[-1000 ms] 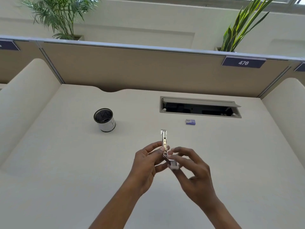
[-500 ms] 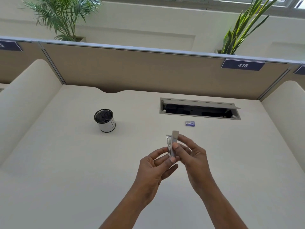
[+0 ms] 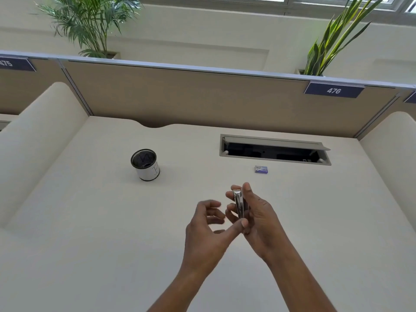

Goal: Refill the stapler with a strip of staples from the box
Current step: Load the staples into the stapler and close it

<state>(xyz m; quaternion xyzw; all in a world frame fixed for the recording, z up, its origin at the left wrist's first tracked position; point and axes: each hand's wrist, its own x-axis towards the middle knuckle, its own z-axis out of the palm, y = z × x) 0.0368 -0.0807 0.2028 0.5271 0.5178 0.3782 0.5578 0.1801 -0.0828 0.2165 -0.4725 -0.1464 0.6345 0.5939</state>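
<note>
Two hands meet above the desk [image 3: 90,244]. The right hand [image 3: 258,219] holds the stapler [image 3: 239,204] upright, fingers wrapped round its far side and the thumb along its near edge. The left hand [image 3: 207,224] is loosely spread and holds nothing; only its thumb tip touches the stapler's lower end. Whether the stapler is shut or slightly open I cannot tell. The box [image 3: 261,169] lies on the desk beyond the hands, near the cable slot [image 3: 274,149] and well apart from the cup [image 3: 145,164]. No strip of staples is visible. Likely risks: with one hand gripping, the narrow, smooth metal body could twist or slip if the thumb pushes hard. If the stapler is sprung, it may snap onto a fingertip. Reaching for the box while gripping loosely could drop the stapler.
</note>
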